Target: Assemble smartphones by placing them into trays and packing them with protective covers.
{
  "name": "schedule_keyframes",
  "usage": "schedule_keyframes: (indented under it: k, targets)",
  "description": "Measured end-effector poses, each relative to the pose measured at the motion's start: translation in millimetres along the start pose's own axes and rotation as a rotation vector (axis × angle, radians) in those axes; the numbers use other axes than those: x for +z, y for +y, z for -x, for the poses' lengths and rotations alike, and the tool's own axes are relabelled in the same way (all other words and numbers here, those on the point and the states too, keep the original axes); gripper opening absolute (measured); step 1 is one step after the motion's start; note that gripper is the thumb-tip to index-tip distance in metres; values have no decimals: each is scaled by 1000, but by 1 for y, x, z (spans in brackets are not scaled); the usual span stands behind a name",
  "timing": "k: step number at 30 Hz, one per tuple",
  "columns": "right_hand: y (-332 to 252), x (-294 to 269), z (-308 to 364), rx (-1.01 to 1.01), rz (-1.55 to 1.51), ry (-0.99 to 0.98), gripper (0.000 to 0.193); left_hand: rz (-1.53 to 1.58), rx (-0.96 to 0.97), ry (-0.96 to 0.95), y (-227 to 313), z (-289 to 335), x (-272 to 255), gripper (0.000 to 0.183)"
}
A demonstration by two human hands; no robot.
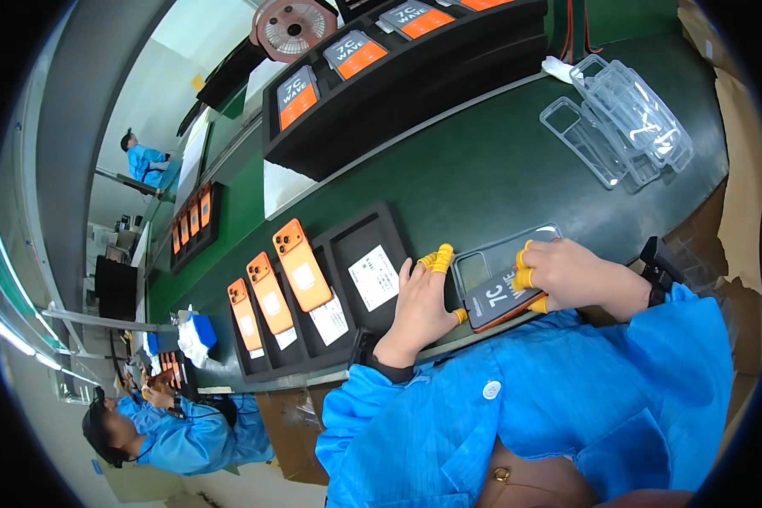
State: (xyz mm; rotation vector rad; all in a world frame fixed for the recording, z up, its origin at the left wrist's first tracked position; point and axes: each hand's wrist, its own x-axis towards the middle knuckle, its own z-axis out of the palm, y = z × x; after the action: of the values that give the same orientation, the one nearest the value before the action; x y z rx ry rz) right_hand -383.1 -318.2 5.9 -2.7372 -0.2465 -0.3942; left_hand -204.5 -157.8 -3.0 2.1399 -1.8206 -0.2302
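Note:
In front of me at the table's near edge, my right hand [563,273] grips an orange-edged smartphone [506,296], its face covered by a dark printed film. The phone lies tilted, partly over a clear phone case [472,273]. My left hand [423,296] holds the left end of that case, fingers at its far corner and thumb near its close corner, beside the phone's end. Yellow finger cots cover several fingertips on both hands. The phone's right end is hidden under my right hand.
Left of my hands lies a black tray [387,222] with three orange phones [303,267] and white labels [372,278]. Clear cases [635,114] are piled at the far right. A black foam rack [415,106] holds boxed-looking phones behind. Co-workers [178,436] sit at left.

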Motion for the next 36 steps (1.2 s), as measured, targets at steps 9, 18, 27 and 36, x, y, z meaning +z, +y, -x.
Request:
schedule_keyframes:
  k: [9, 18, 27, 36]
  targets:
    - [24, 8, -5, 420, -39, -222, 98, 179, 2, 210, 9, 3, 0, 71]
    - [20, 13, -3, 311, -79, 222, 90, 138, 94, 411, 28, 3, -16, 82]
    - [7, 32, -11, 345, 89, 580, 94, 893, -174, 199, 42, 4, -5, 46]
    - [10, 5, -28, 385, -257, 392, 88, 535, -183, 369, 37, 8, -15, 33]
